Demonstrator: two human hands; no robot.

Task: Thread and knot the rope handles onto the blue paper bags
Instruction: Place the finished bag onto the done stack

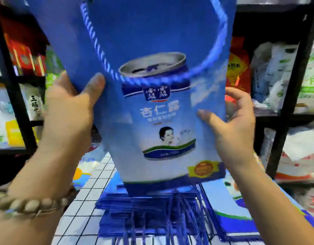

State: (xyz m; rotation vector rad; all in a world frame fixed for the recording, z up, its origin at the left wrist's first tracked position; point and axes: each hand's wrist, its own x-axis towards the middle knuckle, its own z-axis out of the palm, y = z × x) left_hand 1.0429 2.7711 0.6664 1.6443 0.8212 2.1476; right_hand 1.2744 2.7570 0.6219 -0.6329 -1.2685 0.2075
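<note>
Overhead and to both sides, black metal shelving frames the scene. It is packed with soft white printed sacks on the right and red cartons on the left, all blurred. In front of it, the blue paper bag is held up in the air and blocks most of the middle of the view. It is flat, glossy and rectangular, printed with a drink can and Chinese characters.

Below it lies the table, white with a thin black grid. On the table sits a pile of flat blue bags, and a bundle of loose blue twisted cords trails over it toward the near edge.

The left hand grips the bag's left edge, thumb pressed on the printed face and fingers hidden behind. The right hand grips the right edge the same way, thumb on the front and fingers curled round the back.

A blue-and-white twisted rope handle hangs in a U-shaped loop down the bag's face, crossing the top of the printed can. Its upper ends run out of view.

A bracelet of pale oval beads circles the left wrist.
</note>
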